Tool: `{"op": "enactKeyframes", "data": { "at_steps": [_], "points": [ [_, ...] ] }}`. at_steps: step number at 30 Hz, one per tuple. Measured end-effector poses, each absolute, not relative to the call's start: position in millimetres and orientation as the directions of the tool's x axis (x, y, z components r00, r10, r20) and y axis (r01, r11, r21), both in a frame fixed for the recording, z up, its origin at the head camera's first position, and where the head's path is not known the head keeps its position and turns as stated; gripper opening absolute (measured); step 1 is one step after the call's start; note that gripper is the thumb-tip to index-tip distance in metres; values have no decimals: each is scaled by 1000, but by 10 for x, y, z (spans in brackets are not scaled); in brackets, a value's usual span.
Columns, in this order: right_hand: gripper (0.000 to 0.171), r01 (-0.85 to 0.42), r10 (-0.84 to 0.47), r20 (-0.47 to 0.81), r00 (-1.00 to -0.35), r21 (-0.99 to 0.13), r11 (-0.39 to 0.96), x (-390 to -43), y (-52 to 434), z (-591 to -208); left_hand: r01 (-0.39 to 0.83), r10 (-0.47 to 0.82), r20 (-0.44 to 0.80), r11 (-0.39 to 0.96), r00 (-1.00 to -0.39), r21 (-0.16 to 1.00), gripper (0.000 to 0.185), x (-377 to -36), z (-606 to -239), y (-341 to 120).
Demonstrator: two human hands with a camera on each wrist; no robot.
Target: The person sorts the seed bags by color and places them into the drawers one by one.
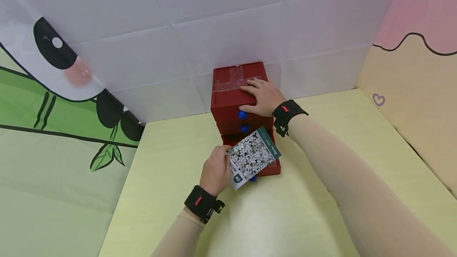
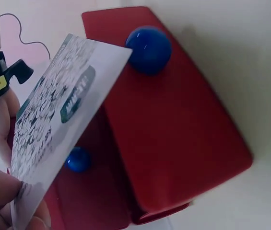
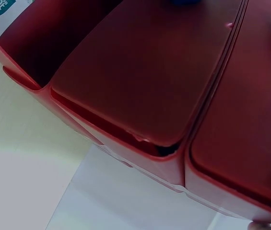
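A red chest of drawers with blue knobs stands on the table, its bottom drawer pulled out. My left hand pinches one edge of a flat flower-seed packet, with white blossoms and a green band, tilted over that drawer. In the left wrist view the packet covers part of the drawer front. On top of the chest rests my right hand, fingers spread, thumb near the top knob. The right wrist view shows the closed middle drawer's front beside the open drawer.
Clear tape crosses the chest's top. Behind it hangs a pale cloth wall, close to the chest. The pale yellow table meets a printed panel on the right and a green printed one on the left.
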State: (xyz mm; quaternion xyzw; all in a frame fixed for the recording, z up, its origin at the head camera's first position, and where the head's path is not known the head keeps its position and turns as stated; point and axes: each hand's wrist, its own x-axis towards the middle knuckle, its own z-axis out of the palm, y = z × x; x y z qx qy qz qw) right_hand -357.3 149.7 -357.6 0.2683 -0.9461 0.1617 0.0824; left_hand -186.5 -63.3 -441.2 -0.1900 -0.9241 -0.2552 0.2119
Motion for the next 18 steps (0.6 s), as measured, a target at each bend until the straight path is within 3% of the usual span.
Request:
{"op": "enactKeyframes", "data": {
  "at_steps": [18],
  "points": [
    [78, -530, -473, 256, -843, -246, 812, -3559, 1509, -3590, 506, 343, 490, 826, -801, 250, 18, -2085, -4133, -589]
  ]
}}
